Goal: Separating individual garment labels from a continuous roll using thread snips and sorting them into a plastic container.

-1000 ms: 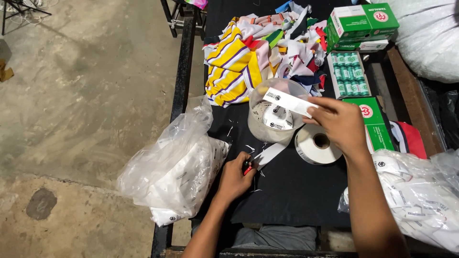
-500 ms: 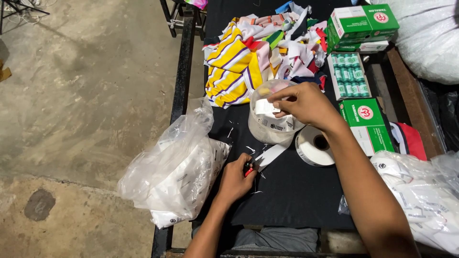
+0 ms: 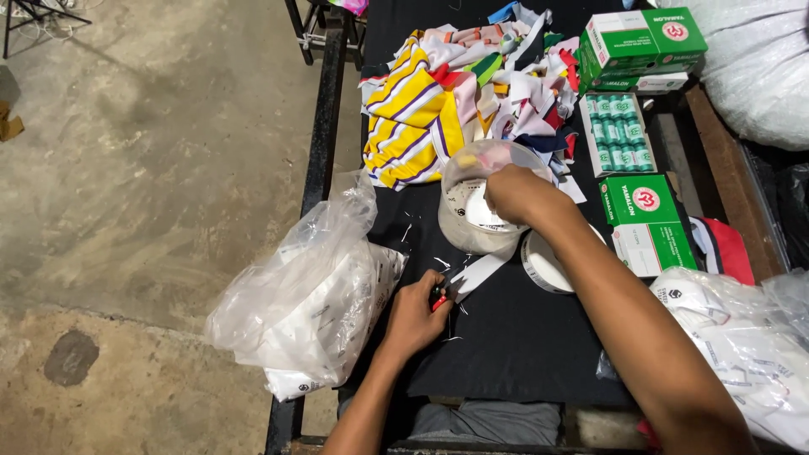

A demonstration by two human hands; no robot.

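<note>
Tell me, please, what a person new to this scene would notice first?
Probably the bright heap of fabric scraps, yellow stripes foremost, at the far end of the black table. Next, the right hand reaching into a clear plastic tub at the centre, while the left hand pinches a small red tool against a white strip. A crumpled clear bag hangs over the left edge.

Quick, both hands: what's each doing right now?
Left hand: closed on small red-handled snips.
Right hand: reaching into clear plastic tub; grip cannot be told.

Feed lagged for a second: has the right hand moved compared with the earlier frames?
Yes. The right hand went left, away from the green cardboard box, and now reaches into the clear plastic tub.
</note>
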